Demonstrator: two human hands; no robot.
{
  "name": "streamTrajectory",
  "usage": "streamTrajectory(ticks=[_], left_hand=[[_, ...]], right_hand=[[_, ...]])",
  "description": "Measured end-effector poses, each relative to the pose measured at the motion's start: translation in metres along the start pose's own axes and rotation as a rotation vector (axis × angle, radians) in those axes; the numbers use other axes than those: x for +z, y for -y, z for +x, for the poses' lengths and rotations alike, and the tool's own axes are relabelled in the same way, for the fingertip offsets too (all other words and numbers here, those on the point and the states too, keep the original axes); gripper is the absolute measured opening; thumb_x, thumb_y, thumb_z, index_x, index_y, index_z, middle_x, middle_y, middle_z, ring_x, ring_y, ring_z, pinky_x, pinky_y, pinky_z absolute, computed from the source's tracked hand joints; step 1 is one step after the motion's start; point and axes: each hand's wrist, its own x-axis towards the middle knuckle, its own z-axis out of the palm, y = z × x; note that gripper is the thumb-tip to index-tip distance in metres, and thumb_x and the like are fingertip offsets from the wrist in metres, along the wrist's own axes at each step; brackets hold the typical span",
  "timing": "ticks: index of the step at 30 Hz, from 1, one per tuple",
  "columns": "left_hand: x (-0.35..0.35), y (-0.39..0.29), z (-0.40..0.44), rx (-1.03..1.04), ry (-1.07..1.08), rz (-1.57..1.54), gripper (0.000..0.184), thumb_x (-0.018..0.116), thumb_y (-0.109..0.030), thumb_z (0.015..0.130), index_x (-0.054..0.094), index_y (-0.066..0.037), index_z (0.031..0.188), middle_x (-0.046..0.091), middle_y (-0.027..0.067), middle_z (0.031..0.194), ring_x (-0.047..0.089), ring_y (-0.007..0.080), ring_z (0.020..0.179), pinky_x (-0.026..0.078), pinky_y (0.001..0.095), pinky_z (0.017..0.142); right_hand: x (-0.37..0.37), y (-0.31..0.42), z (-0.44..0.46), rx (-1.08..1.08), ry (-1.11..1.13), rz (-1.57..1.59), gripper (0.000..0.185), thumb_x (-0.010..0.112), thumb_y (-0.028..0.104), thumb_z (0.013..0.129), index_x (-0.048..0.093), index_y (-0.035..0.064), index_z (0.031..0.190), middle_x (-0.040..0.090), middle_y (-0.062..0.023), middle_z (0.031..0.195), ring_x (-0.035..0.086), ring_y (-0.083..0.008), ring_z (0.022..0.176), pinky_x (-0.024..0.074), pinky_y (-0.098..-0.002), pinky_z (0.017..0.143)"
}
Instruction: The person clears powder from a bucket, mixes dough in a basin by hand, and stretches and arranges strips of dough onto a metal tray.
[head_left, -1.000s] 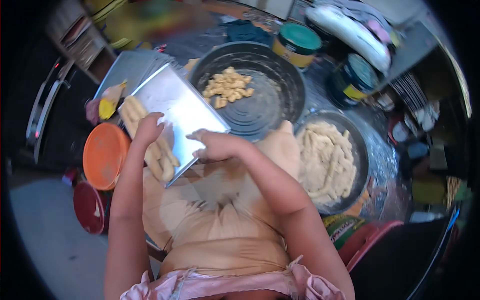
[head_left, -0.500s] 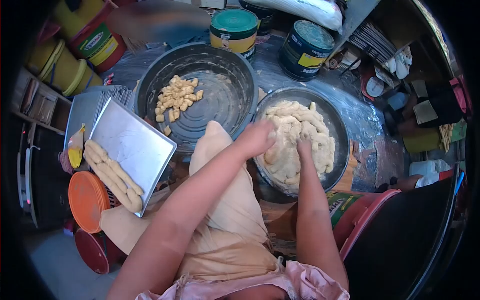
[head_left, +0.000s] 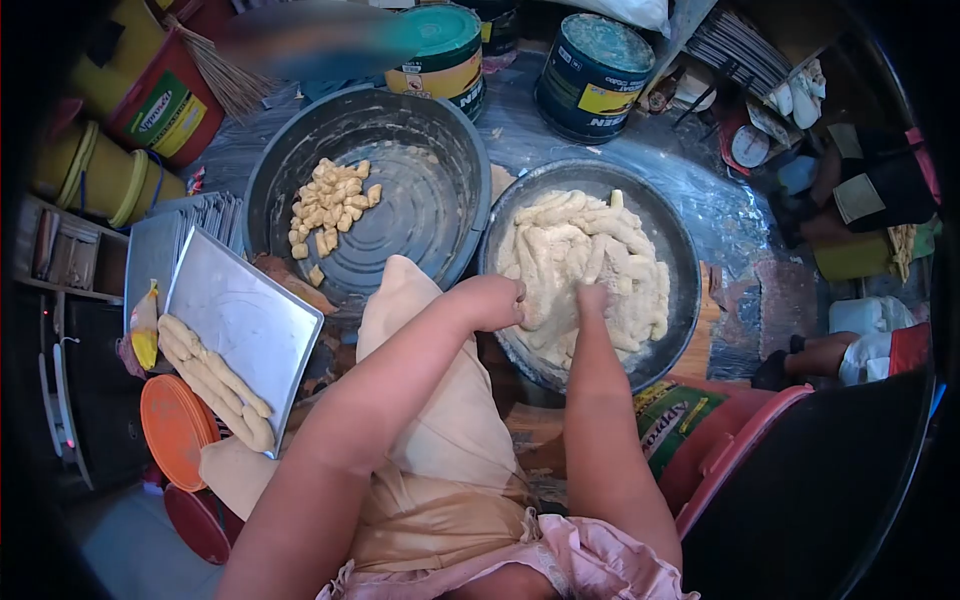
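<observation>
Floured dough strips [head_left: 560,240] lie heaped in a round dark basin [head_left: 684,330] on the right. My left hand [head_left: 494,302] is at the basin's left edge, fingers curled at the dough; whatever they hold is hidden. Lower in the heap, my right hand [head_left: 592,298] touches the floured dough, its fingertips hidden. A larger dark basin [head_left: 425,235] at the left holds small dough pieces [head_left: 330,200]. On a metal tray [head_left: 240,310] at the far left lie long dough rolls [head_left: 212,385].
Paint buckets [head_left: 595,78] stand behind the basins. Orange lids [head_left: 178,430] and a dark red container [head_left: 203,520] sit at the lower left. A red bucket [head_left: 690,425] lies at the lower right. Another person's leg [head_left: 815,368] shows at the far right.
Both hands have moved from the metal tray to the dough basin, and the view has turned right. Since the middle frame, my left hand has drawn back toward the basin's left edge.
</observation>
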Motion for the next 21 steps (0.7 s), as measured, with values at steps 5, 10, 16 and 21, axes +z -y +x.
streamTrajectory(ticks=[5,10,16,21], left_hand=[[-0.001,0.001,0.002,-0.026,-0.026,-0.012,0.042,0.062,-0.032,0.082,0.060,-0.003,0.113,0.064,0.0226,0.101,0.062,0.0368,0.096,0.047,0.0419,0.084],[0.001,-0.003,0.002,-0.021,-0.013,-0.010,0.042,0.062,-0.032,0.082,0.060,-0.002,0.112,0.064,0.0226,0.101,0.061,0.0370,0.096,0.047,0.0421,0.084],[0.002,-0.005,0.006,0.003,-0.017,0.004,0.044,0.063,-0.034,0.082,0.060,-0.001,0.112,0.064,0.0230,0.101,0.061,0.0376,0.097,0.047,0.0424,0.085],[0.006,-0.003,0.004,0.019,-0.026,-0.015,0.045,0.063,-0.035,0.082,0.060,-0.001,0.112,0.064,0.0231,0.101,0.061,0.0375,0.096,0.047,0.0424,0.084]], right_hand=[[-0.001,-0.030,0.069,-0.087,0.280,0.890,0.048,0.061,0.032,0.076,0.054,-0.0014,0.110,0.060,-0.0156,0.091,0.059,-0.0289,0.078,0.0489,-0.0411,0.074],[-0.136,0.003,0.014,-0.193,0.542,1.362,0.033,0.055,0.022,0.081,0.050,0.0064,0.111,0.051,-0.0054,0.068,0.048,-0.0155,0.051,0.0438,-0.0301,0.052],[-0.179,-0.023,-0.041,-0.313,0.681,1.102,0.058,0.056,0.018,0.080,0.037,0.0042,0.133,0.055,-0.0070,0.079,0.052,-0.0150,0.056,0.0447,-0.0276,0.048],[-0.080,-0.083,0.002,-0.347,0.698,-0.085,0.030,0.066,0.024,0.077,0.064,0.0012,0.097,0.063,-0.0100,0.079,0.060,-0.0234,0.068,0.0505,-0.0384,0.060]])
